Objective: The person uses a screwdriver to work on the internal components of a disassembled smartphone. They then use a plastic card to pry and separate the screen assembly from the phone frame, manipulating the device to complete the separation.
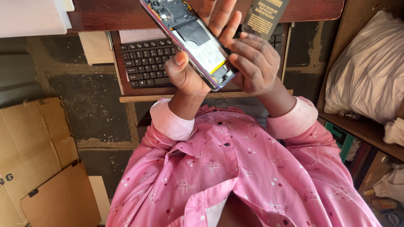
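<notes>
Upper centre of frame, opened phone (pixel 191 40) with back cover off is pinched edge-to-edge by left hand (pixel 187 73), thumb clamped on near edge; right hand (pixel 252 63) fingers rest curled together against its lower end. Looks light, rigid, fragile with board exposed, so grip the frame edges only. Black rectangular label (pixel 266 17) with gold print top centre-right; flattened brown cartons (pixel 33 155) lower left.

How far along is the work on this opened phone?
Done: the phone's back cover is off, so the battery and boards show. In hand: the left hand grips the phone while the right hand touches its lower end. Left: the back is not yet closed.
</notes>
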